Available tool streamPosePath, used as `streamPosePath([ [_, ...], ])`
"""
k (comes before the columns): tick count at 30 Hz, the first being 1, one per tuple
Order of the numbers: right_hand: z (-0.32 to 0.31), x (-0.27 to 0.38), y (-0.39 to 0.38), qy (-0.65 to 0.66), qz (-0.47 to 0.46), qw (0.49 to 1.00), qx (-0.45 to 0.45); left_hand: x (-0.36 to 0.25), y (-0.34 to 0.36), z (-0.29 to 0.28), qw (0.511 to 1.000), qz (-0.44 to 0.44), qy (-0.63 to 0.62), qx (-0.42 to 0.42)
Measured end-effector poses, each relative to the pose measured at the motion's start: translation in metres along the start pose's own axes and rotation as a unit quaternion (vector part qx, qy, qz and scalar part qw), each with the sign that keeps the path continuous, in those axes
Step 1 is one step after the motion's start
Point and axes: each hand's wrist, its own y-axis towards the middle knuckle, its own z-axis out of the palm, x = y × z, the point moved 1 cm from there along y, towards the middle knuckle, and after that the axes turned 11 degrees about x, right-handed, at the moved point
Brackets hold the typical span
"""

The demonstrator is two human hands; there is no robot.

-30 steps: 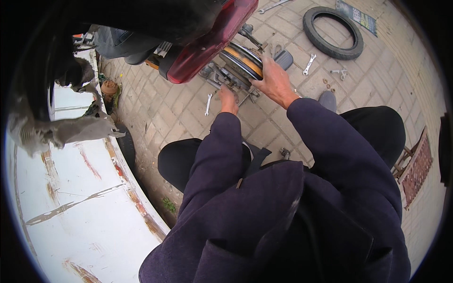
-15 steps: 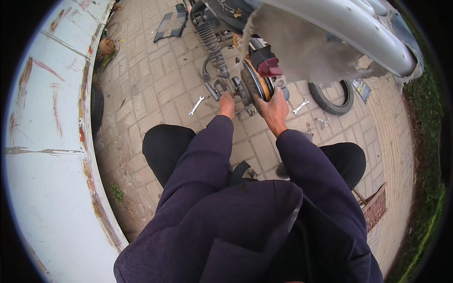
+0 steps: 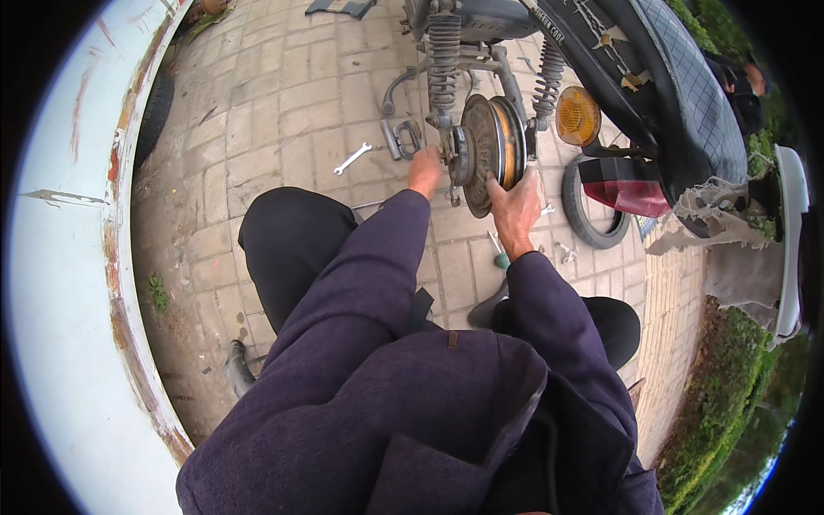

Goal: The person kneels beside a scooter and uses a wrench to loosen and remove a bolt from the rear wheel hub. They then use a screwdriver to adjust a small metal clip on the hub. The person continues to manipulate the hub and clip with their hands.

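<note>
A bare wheel rim (image 3: 518, 129) with a rusty hub (image 3: 479, 146) and an orange band stands upright under the rear of a scooter, between a left spring shock absorber (image 3: 444, 69) and a right one (image 3: 548, 81). My right hand (image 3: 517, 209) grips the rim's near lower edge, thumb on the hub side and fingers on the far side. At the left end of the axle, my left hand (image 3: 424, 173) is closed; its fingertips are hidden, so what they hold does not show. A U-shaped metal part (image 3: 408, 137) lies just beyond it.
An open-end wrench (image 3: 353, 159) lies left on the paving. Right of the wheel are a loose tyre (image 3: 601, 241) and a green-handled tool (image 3: 501, 260). The scooter's red tail light (image 3: 625, 187), orange lamp (image 3: 578, 116) and seat (image 3: 687, 94) overhang there. A white panel (image 3: 60, 326) borders the left.
My view has shifted, so the scooter's rear now shows farther right, exposing the wheel and both shock absorbers. Both hands keep their places at axle and rim.
</note>
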Motion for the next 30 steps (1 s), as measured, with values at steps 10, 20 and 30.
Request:
streamPosePath([
  [10,0.021,-0.044,-0.019,0.399,-0.022,0.915,0.060,0.017,0.017,0.005,0.971,-0.093,-0.216,0.042],
  [20,0.072,-0.088,-0.008,0.800,0.460,0.377,0.081,0.016,0.020,-0.012,0.929,-0.216,-0.267,0.139],
  [30,0.105,-0.087,0.007,0.816,0.466,0.310,0.142,-0.114,-0.073,-0.040,0.996,0.058,0.045,0.060],
])
